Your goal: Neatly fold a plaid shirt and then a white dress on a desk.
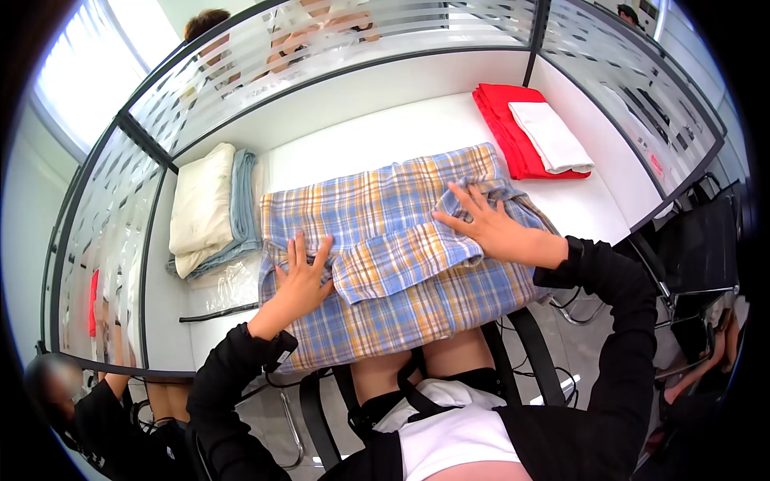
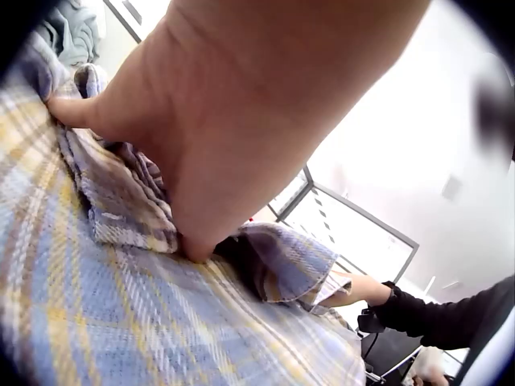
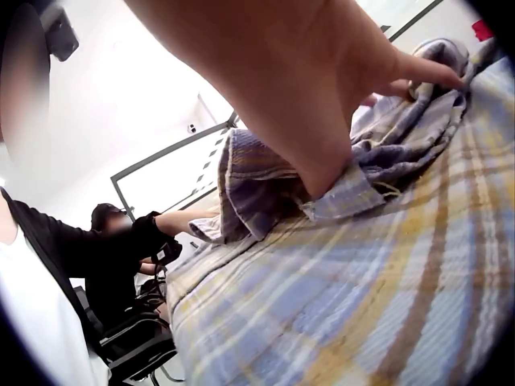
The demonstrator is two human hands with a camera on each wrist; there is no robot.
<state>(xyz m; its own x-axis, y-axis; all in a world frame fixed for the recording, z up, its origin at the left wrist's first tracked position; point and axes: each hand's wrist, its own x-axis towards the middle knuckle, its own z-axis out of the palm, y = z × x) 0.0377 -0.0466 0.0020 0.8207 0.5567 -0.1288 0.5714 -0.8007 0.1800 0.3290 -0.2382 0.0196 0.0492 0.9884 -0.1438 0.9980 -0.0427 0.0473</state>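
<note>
A blue, yellow and white plaid shirt (image 1: 385, 321) lies spread over the table, its lower part hanging past the front edge. Across its middle runs a folded strip (image 1: 409, 256) of the same cloth, with ruffled layers at both ends. My left hand (image 1: 298, 282) rests on the strip's left end, fingers spread. At the other end, my right hand (image 1: 493, 228) presses on bunched cloth with its fingers apart. The left wrist view shows the left thumb (image 2: 72, 111) extended over the fabric. Loose folds (image 3: 410, 137) lie under the right hand in the right wrist view.
A cream folded cloth (image 1: 200, 200) sits on grey-blue fabric (image 1: 245, 200) at the left. At the back right, a white folded cloth (image 1: 552, 135) lies on red cloth (image 1: 501, 112). Low partitions (image 1: 345, 96) enclose the table. Another person (image 1: 112, 417) is at the lower left.
</note>
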